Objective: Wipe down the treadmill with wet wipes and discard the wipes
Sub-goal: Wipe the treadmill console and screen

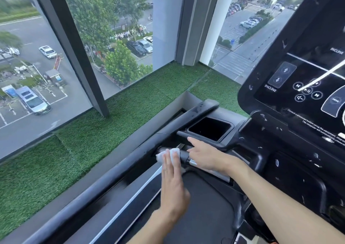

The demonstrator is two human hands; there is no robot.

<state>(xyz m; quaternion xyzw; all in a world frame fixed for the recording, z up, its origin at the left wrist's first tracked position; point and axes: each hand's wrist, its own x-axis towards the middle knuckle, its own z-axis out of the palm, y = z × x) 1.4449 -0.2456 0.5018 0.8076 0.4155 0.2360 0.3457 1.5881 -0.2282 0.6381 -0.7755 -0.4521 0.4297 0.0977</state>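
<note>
While left hand (172, 186) flat presses wipe (160, 156) on treadmill bar (183, 156), right hand (207, 156) seemingly loose, turf (130, 113) beneath windows (46, 57)

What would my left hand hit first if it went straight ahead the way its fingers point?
Probably the black side handrail, just beyond the wipe that the left hand presses flat. Depth is hard to judge.

— Where is the wipe (160, 157) lying?
— It's draping, white and crumpled, over the treadmill's (261, 150) dark grip (183, 157), just below the cup well (211, 128).
— And the console (280, 101)?
— It's showing pale specks.
</note>
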